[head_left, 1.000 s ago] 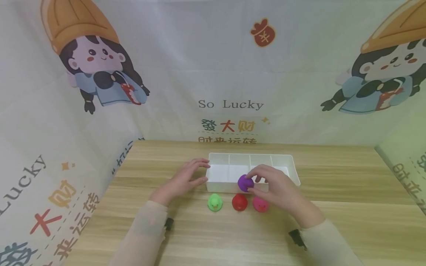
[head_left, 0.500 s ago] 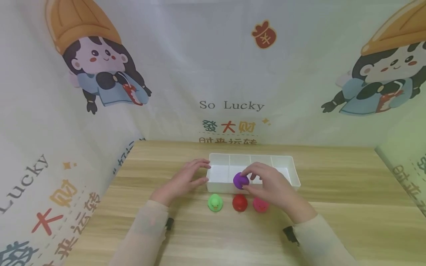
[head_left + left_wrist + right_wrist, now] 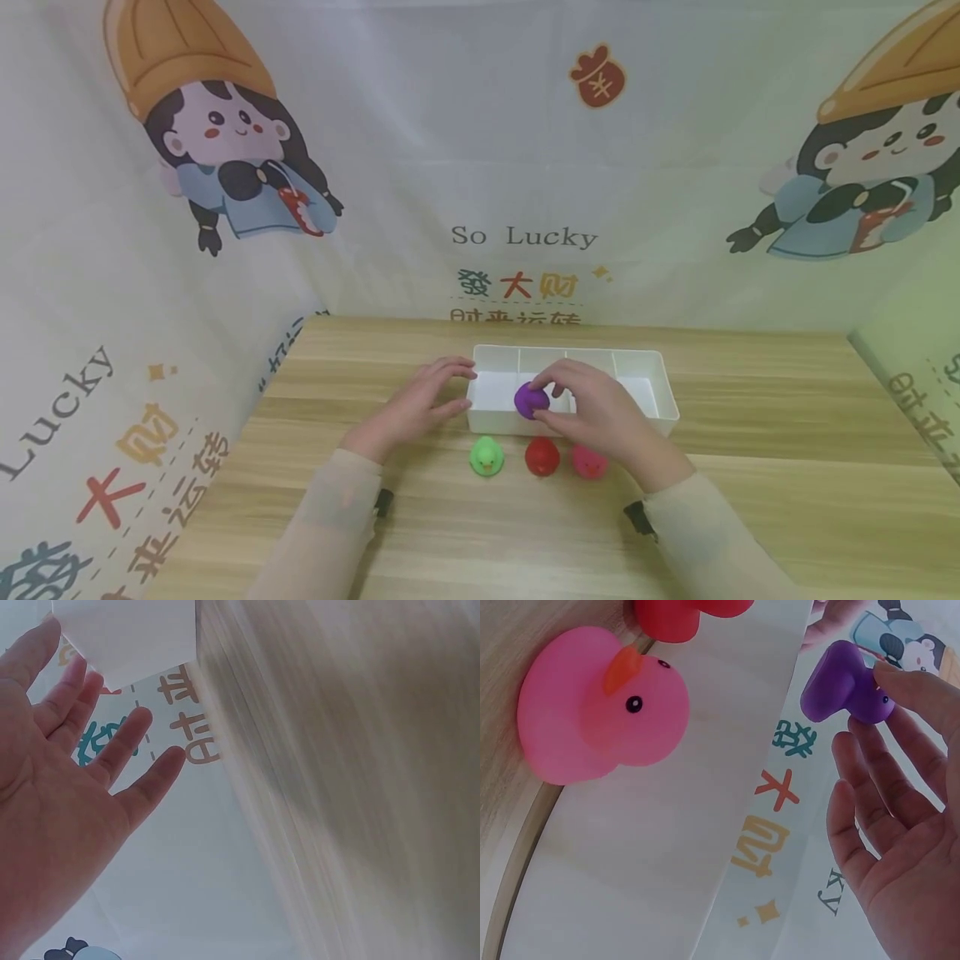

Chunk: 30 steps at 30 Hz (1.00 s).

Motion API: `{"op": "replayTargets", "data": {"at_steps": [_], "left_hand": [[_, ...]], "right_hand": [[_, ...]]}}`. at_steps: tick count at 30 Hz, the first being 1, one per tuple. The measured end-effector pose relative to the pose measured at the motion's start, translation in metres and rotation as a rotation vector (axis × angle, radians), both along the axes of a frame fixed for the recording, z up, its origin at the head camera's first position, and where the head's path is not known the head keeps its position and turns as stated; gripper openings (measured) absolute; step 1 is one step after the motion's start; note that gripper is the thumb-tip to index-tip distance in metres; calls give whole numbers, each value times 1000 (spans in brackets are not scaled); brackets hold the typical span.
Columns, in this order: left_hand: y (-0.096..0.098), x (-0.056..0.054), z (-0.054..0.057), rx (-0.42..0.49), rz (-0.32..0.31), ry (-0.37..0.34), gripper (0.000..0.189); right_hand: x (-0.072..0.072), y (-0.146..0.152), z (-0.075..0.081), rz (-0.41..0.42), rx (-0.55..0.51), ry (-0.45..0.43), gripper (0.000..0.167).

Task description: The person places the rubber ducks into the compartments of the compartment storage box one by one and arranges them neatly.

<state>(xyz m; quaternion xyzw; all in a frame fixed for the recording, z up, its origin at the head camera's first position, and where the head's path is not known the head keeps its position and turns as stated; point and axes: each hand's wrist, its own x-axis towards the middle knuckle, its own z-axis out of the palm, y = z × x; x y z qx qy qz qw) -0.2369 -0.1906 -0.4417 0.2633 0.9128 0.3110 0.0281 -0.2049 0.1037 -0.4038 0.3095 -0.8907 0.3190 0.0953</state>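
Note:
My right hand (image 3: 592,408) pinches a purple rubber duck (image 3: 532,401) between thumb and fingers, above the left half of a white divided box (image 3: 487,423). In the right wrist view the purple duck (image 3: 838,684) is tilted, held by its head. My left hand (image 3: 420,404) has its fingers spread at the box's left end; in the left wrist view a fingertip touches the white wall (image 3: 127,637). In front of the box stand a green duck (image 3: 487,457), a red duck (image 3: 542,457) and a pink duck (image 3: 589,462), the pink one partly behind my right hand.
The box has several compartments in a row along its length. It stands on a wood-grain table (image 3: 510,533). A printed cloth (image 3: 390,167) hangs behind the table and along its sides.
My right hand has carried the purple duck leftward and slightly farther back, from the box's front wall to over its left half. My left hand and the other ducks stay put.

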Motion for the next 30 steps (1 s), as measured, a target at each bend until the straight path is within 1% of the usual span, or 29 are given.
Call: {"op": "replayTargets", "data": {"at_steps": [5,17,21,24,30], "left_hand": [[0,0,0,-2,3,-2,44],[0,1,0,-14,14,12,43],[1,1,1,-9,13,15,43],[1,1,1,-2,17,4,43],[2,1,1,6,19,2,42]], "right_hand": [[-1,-6,2,-10,15,-9,29],[-9,-20,3,1,55,34,27],[-11,-23,3,-11,67,26,27],[-13,-25,3,-26,82,16,28],[-18,-31,2,-44,104,-14,28]]}}
